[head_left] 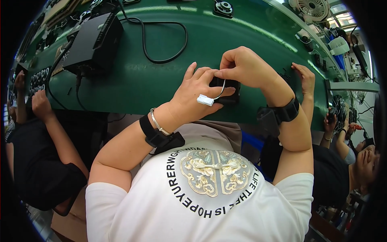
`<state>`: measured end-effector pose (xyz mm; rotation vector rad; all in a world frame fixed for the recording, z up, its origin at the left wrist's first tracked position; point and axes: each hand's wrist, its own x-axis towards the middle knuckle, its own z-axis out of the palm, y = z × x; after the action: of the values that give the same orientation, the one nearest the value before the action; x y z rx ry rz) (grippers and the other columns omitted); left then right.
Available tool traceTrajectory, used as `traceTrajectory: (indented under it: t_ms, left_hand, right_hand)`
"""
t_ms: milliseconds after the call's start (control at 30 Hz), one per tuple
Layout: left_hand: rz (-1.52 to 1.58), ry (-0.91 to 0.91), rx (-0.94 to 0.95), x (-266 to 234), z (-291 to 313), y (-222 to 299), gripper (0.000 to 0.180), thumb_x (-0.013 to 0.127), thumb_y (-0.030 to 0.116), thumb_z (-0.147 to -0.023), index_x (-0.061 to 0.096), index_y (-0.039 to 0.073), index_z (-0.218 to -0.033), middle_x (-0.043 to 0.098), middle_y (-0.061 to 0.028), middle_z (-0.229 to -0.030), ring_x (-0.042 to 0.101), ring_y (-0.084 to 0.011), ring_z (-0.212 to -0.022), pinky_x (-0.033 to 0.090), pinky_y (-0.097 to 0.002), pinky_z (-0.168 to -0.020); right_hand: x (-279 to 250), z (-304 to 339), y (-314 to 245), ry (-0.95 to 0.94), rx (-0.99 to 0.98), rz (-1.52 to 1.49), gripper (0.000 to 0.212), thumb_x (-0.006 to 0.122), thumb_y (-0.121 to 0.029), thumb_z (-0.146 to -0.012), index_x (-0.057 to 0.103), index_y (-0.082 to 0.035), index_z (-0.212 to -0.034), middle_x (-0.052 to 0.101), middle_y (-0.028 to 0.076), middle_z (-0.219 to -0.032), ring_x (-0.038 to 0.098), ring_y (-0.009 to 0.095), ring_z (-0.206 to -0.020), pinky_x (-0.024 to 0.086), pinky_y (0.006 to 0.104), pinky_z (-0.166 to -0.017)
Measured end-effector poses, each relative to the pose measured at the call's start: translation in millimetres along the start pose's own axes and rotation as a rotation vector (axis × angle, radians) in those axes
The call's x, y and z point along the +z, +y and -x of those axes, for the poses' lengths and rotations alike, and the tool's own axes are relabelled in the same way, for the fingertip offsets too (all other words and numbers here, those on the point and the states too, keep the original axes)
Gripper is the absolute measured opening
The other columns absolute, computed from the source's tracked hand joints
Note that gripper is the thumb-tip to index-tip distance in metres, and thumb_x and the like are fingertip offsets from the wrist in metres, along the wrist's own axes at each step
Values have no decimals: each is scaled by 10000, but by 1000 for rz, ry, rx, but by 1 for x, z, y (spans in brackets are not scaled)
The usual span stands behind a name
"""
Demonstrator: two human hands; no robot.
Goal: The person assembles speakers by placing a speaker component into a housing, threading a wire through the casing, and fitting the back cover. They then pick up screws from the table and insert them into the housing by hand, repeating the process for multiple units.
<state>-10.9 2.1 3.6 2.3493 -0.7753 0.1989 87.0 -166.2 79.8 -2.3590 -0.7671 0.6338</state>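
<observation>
My left hand (192, 94) lies over a small black part (232, 96) near the table's front edge, with its thumb and fingers closed around it. Much of the part is covered by that hand, so its exact kind is hidden. A thin light-coloured wire (223, 86) curves out of it and ends in a white plug connector (205, 100), which hangs over the back of my left hand. Above the part, my right hand (246, 66) is bent down with thumb and index finger pinched together at the wire's upper end. What sits between those fingertips is too small to make out.
On the green table (169, 80), a black box-shaped device (94, 44) with cables stands at the left. A looped black cable (186, 38) lies behind my hands. A round speaker (223, 8) sits at the back. Co-workers' hands rest at the left (42, 105) and right (305, 80).
</observation>
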Motion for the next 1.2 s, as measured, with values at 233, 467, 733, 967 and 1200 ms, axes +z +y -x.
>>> traceTrajectory:
  t_ms: [233, 467, 733, 967, 1200]
  left_hand:
    - [-4, -1, 1, 1, -2, -2, 470, 827, 229, -692, 691, 326, -1131, 550, -103, -1214, 495, -307, -1234, 288, -616, -1101]
    - [-21, 70, -8, -1, 1, -2, 381, 797, 274, -705, 703, 325, -1070, 562, -106, -1192, 495, -311, -1221, 273, -630, -1099]
    - [-7, 146, 53, 21, 1, 1, 409, 805, 261, -694, 702, 329, -1083, 560, -103, -1136, 514, -322, -1167, 269, -628, -1095]
    - [-20, 81, 71, 14, 0, -2, 431, 801, 249, -700, 701, 344, -1108, 568, -108, -1144, 513, -323, -1171, 279, -610, -1093]
    - [-2, 24, 173, -4, -13, -6, 453, 810, 244, -640, 729, 298, -1083, 622, -131, -1058, 562, -324, -1087, 338, -473, -1094]
  right_hand:
    - [7, -1, 7, 40, -17, -41, 239, 770, -176, -795, 637, 12, -734, 610, 49, -620, 524, 107, -555, 432, 282, -510]
    - [11, -4, 8, -15, 14, -169, 166, 752, -72, -785, 614, 3, -731, 620, 23, -643, 548, 74, -587, 440, 253, -508]
    - [5, -9, 31, -99, 113, -222, 214, 799, -107, -719, 603, -22, -718, 567, -15, -624, 502, 69, -557, 401, 244, -487]
    - [-10, 0, 46, 90, 48, -177, 258, 796, -127, -771, 561, -41, -706, 522, -45, -638, 455, 41, -582, 351, 215, -507]
    - [11, 48, 45, 884, -86, -376, 202, 704, -109, -910, 576, -44, -767, 464, -89, -672, 388, -2, -613, 297, 179, -537]
